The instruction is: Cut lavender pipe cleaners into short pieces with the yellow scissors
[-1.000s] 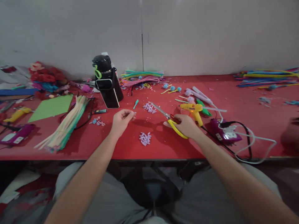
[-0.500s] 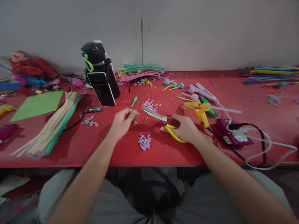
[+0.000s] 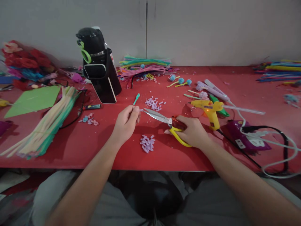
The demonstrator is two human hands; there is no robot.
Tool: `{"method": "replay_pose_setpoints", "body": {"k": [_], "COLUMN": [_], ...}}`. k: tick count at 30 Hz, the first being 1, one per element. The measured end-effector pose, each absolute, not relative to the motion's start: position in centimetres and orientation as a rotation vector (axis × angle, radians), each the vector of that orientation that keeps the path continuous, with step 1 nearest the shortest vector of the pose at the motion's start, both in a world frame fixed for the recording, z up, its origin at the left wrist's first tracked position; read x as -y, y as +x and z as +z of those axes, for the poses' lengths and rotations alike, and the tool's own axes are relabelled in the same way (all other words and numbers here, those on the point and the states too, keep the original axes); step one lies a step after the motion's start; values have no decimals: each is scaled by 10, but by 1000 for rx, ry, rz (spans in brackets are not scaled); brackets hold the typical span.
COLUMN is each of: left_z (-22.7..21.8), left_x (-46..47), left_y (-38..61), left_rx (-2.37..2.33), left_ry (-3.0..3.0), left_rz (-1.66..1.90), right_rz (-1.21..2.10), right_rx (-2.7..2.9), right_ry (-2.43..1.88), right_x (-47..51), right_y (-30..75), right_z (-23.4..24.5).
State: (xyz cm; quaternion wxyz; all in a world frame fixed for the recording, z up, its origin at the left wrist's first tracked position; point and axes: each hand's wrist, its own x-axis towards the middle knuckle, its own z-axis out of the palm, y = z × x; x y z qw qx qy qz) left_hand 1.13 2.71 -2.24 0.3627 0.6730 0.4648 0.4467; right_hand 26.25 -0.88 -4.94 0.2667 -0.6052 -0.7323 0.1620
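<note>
My left hand [image 3: 128,121] pinches a short lilac piece of pipe cleaner [image 3: 141,110] between thumb and fingers. In my right hand [image 3: 191,130] is a pair of scissors [image 3: 160,117] with yellow and red handles, its blade tips at the end of the lilac piece. Behind the blades lies a scatter of lilac cut pieces [image 3: 154,103]. A second small pile of lilac pieces [image 3: 147,144] sits nearer to me, below the hands. Just beyond my left hand lies a small teal stem [image 3: 136,99].
A yellow glue gun [image 3: 209,111] with a lit orange light stands right, beside a purple power strip [image 3: 249,138] and looping cords. To the left are a black bottle [image 3: 94,44] with a phone [image 3: 103,89], a pipe-cleaner bundle [image 3: 47,125] and a green sheet [image 3: 35,100].
The scissor tips and the lilac piece have come together, with more of the piece showing beyond my left fingers. The camera view has shifted slightly.
</note>
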Motion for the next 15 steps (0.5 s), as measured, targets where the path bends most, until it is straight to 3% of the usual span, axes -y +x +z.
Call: {"method": "replay_pose_setpoints", "body": {"k": [15], "left_z": [-26], "left_x": [-29], "left_y": [12], "left_rx": [-1111], "left_ry": [1738], "left_rz": [1170], "right_rz": [388], "right_rx": [1932], "right_ry": [-1631], "right_x": [9], "right_y": [264], "right_z": [-53]}}
